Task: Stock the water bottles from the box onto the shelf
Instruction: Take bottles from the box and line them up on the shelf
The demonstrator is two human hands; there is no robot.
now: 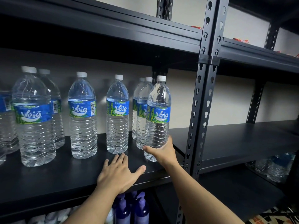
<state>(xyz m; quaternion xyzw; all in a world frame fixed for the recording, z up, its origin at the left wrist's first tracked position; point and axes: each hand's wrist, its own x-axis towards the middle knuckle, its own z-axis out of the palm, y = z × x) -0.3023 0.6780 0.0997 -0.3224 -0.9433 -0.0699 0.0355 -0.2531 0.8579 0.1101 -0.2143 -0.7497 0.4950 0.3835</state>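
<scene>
Right hand (163, 152) grips a water bottle (158, 117) low on the shelf (64, 178) — left hand (118, 173) lies flat, fingers spread.

We face a black shelf board (48, 183) fixed to slotted black uprights (202, 110). Waig water bottles (82, 115) stand upright along it: one cut off at the left edge, a pair one behind the other, two singles, then three clustered at the right end. Our right hand (163, 151) grips the nearest bottle (158, 113) of that cluster low down. Our left hand (118, 173) lies flat on the board's front.
</scene>
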